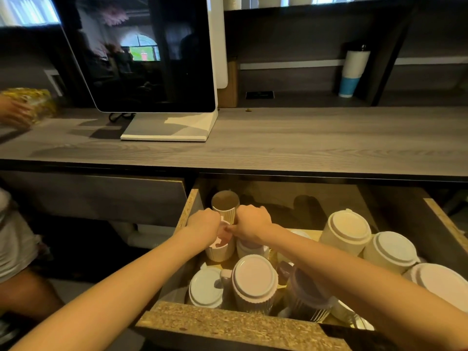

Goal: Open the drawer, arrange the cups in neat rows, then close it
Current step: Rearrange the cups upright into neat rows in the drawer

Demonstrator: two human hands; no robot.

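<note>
The drawer under the counter stands pulled open, full of ribbed white cups. My left hand and my right hand both close on the rim of an upright ribbed cup near the drawer's left wall. Just behind it stands another upright cup, empty. Several cups lie tipped or upside down, bottoms showing: one at front centre, one at front left, a darker one under my right forearm, and three along the right side.
A grey wood counter runs above the drawer, with a dark monitor on a white stand. A white and blue tumbler sits on the back shelf. Another person's hand and a yellow packet are at far left.
</note>
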